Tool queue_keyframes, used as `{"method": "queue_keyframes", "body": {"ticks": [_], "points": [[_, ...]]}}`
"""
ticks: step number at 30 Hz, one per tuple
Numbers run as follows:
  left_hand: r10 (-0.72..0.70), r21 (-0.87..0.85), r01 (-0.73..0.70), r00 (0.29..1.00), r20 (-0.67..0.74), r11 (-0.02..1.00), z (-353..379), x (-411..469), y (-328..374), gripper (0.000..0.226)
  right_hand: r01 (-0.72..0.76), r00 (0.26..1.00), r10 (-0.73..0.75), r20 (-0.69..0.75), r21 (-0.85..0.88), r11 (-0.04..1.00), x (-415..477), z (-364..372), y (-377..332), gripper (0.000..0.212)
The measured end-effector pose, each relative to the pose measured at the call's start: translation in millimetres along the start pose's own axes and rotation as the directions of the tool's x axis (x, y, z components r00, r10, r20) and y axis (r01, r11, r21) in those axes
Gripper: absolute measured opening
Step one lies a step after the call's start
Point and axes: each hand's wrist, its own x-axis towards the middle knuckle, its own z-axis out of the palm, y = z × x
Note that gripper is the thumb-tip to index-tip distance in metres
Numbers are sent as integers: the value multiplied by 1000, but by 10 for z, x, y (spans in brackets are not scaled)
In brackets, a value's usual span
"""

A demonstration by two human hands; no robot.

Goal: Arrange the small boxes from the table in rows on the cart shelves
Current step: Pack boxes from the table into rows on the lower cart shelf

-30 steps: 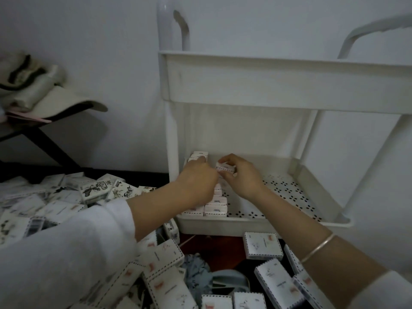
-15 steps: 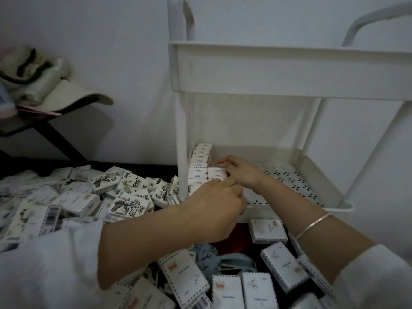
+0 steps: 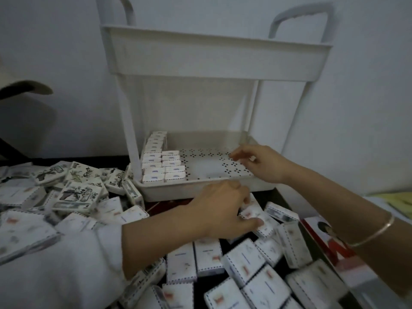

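A person's left hand (image 3: 223,210) closes thumb and fingers round a small box (image 3: 256,217) among the loose boxes (image 3: 207,257) heaped on the tabletop (image 3: 159,206), just in front of the cart (image 3: 211,54). The right hand (image 3: 260,162) hovers above the right half of the cart's lower shelf (image 3: 207,168), fingers loosely curled and apparently empty. Two rows of boxes (image 3: 163,166) stand against the shelf's left wall, the inner row shorter, well apart from the right hand.
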Motion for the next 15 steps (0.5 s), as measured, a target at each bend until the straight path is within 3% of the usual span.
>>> {"method": "queue_keyframes", "body": {"ticks": [3, 9, 15], "points": [[-52, 2, 52, 998, 41, 999, 126, 129, 101, 65, -42, 999, 43, 13, -57, 997, -243, -132, 93, 26], [-121, 7, 121, 981, 149, 993, 214, 200, 84, 67, -196, 955, 243, 172, -251, 948, -578, -195, 282, 21], [-143, -69, 151, 984, 106, 986, 199, 125, 42, 70, -248, 873, 366, 323, -351, 903, -780, -92, 387, 43]]}}
